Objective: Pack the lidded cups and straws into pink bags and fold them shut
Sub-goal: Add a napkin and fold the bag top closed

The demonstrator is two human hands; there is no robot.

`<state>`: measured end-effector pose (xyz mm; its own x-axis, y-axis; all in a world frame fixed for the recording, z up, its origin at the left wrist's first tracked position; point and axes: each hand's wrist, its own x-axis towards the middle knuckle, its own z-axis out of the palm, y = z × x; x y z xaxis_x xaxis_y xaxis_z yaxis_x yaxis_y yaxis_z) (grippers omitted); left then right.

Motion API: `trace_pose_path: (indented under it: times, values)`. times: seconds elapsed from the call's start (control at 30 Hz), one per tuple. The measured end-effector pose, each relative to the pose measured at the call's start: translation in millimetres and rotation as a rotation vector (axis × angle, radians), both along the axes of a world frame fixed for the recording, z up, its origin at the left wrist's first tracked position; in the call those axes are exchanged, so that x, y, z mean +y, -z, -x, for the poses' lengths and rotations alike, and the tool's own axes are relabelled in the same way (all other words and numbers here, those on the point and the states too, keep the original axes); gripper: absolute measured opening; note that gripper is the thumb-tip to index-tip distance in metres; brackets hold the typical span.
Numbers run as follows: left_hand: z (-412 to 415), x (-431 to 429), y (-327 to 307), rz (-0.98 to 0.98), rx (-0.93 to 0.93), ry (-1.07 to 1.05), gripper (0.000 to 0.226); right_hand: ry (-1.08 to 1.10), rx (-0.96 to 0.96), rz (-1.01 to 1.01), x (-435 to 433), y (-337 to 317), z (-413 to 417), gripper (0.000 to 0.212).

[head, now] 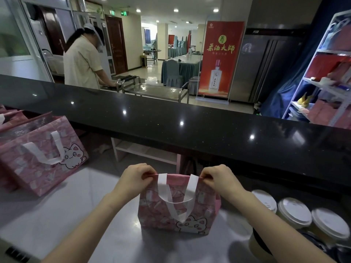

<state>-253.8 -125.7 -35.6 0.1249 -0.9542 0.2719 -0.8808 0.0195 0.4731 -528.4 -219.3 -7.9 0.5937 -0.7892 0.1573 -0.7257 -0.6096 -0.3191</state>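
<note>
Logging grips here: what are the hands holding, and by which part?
The pink bag, by its top edge: left hand pinches the left corner, right hand the right corner.

red standing banner [221, 59] with gold characters 茶酒大師, green exit sign [123, 13] over doorway, lettering unreadable
</note>
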Motion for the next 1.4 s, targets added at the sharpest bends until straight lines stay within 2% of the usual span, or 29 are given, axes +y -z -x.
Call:
trace_pose_path:
  times: [0.07, 0.13, 0.17, 0.23, 0.3, 0.43, 0.57, 0.7, 0.93, 1.2, 1.33, 1.4]
  values:
    - [-6, -1, -4, -0.03, 0.059, 0.053, 0.024, -0.007, -0.007, -0.104, -5, -5, 4, 0.016]
    - [-7, -2, -10, -0.046, 0.142, 0.065, 0.019, -0.014, -0.049, -0.238, -8, -12, 5, 0.028]
    - [-4, -4, -11, -0.042, 0.139, 0.061, 0.017, -0.018, -0.071, -0.282, -9, -16, 3, 0.033]
    - [4, -10, -13, -0.025, 0.075, 0.064, 0.031, -0.007, -0.129, -0.317, -9, -21, -6, 0.033]
    - [17, -14, -14, -0.023, -0.053, 0.101, 0.041, -0.014, -0.144, -0.317, -4, -24, -19, 0.031]
    - [31, -19, -10, 0.057, -0.251, 0.174, 0.032, -0.114, 0.081, -0.182, 8, -17, -41, 0.035]
    - [39, -20, -7, 0.097, -0.245, 0.132, 0.017, -0.053, 0.089, -0.012, 10, -5, -52, 0.019]
    - [43, -20, -2, 0.118, -0.24, 0.111, 0.013, -0.041, 0.014, 0.052, 10, 2, -53, 0.016]
    - [41, -19, -2, 0.099, -0.251, 0.156, 0.016, -0.073, 0.072, -0.052, 9, -5, -56, 0.019]
    - [46, -16, 2, 0.153, -0.272, 0.098, 0.02, -0.081, 0.087, -0.017, 11, 1, -57, 0.023]
    - [29, -9, -2, 0.121, -0.306, 0.074, 0.033, -0.028, -0.046, -0.225, -4, -6, -23, 0.03]
    - [16, -2, -3, 0.082, -0.296, 0.044, 0.036, -0.022, -0.037, -0.291, -14, -9, 2, 0.027]
